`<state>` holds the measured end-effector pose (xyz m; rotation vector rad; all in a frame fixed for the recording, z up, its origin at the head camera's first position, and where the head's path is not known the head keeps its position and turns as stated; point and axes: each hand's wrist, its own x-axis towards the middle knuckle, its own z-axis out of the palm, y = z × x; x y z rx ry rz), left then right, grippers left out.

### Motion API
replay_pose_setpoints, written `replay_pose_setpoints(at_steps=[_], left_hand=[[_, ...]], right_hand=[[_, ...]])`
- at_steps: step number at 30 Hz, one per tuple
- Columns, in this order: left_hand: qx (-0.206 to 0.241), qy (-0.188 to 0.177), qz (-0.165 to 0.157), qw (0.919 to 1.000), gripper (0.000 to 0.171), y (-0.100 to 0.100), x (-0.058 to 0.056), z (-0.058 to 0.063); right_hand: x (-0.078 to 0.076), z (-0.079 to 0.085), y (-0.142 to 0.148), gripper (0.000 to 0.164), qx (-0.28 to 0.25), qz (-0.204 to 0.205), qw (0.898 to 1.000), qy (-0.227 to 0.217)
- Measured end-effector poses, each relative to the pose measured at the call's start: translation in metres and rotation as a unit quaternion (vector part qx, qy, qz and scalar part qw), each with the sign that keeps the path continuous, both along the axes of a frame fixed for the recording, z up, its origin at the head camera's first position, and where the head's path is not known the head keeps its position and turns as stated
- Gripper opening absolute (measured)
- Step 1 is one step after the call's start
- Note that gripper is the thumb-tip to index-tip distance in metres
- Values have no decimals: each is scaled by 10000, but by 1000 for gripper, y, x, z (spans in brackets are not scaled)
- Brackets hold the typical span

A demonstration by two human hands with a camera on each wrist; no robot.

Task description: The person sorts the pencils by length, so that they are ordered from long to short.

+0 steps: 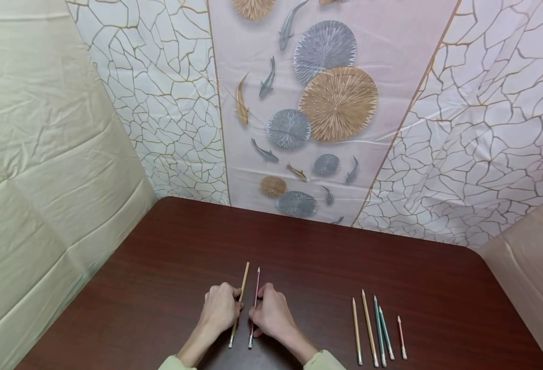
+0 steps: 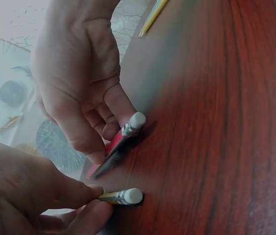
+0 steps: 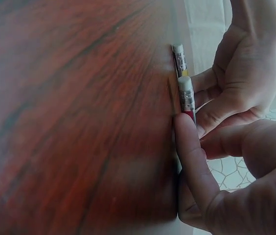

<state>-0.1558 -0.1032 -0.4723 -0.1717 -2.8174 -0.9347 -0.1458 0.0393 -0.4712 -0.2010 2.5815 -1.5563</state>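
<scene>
Side by side on the dark red-brown table lie a yellow pencil (image 1: 245, 275) and a red pencil (image 1: 258, 279), their white eraser ends toward the person. The left hand (image 1: 220, 307) pinches the yellow pencil near its middle between thumb and fingers. Just to the right, the right hand (image 1: 274, 313) pinches the red pencil, which has a pointed far tip. In the left wrist view the yellow pencil's eraser (image 2: 133, 196) pokes out past the fingertips, close over the wood. The right wrist view shows the red pencil's eraser (image 3: 184, 83) in front of the yellow one's.
Several pencils lie apart on the right of the table (image 1: 183, 241): two yellowish ones (image 1: 369, 329), two green ones (image 1: 378, 329) close together, and a short red one (image 1: 401, 336). Patterned fabric (image 1: 299, 103) hangs behind the table's far edge.
</scene>
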Motion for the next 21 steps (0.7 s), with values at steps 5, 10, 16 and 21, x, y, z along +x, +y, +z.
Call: replay_pose_setpoints(at_steps=[5, 10, 16, 21], left_hand=[[23, -30, -1, 10000, 23, -1, 1, -1], [26, -39, 9, 10000, 21, -1, 1, -1], [47, -31, 17, 10000, 21, -1, 1, -1], [82, 43, 75, 9999, 22, -1, 1, -2]], right_hand=[[-1, -1, 0, 23, 116, 29, 9999, 80], [-1, -1, 1, 19, 74, 87, 9999, 119], [-3, -2, 1, 20, 94, 106, 9997, 202], [-3, -3, 1, 21, 117, 62, 9998, 180]])
